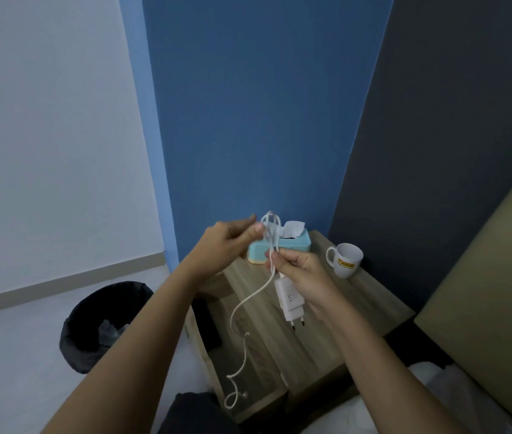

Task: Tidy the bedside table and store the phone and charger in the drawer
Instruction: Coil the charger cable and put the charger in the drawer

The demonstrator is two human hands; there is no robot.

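The charger (289, 300), a white plug block with two dark-tipped pins pointing down, hangs just below the fingers of the right hand (303, 277). Those fingers are curled in and pressed against the thumb, pinching the white cable (250, 300) where several strands gather just above the block. From that pinch the strands rise in a small loop, and its top sits between the thumb and fingertips of the left hand (228, 244). The left thumb and forefinger are closed on the loop, with the other fingers loosely bent beside them; this hand is somewhat blurred, so how firmly it grips cannot be told.

Below the right fingers, the loose part of the cable falls in a long curve, kinks, and ends in a small curl near the front edge of the bedside table (370, 302).

Behind both sets of fingers, a light blue tissue box (295, 242) stands on the wooden table with a white tissue sticking up from it. To the right of the right hand, well apart from the fingers, a white mug (346, 260) with a yellow label stands on the same top. Under the left forearm, on the floor, is a dark bin (98, 321) with crumpled paper inside.
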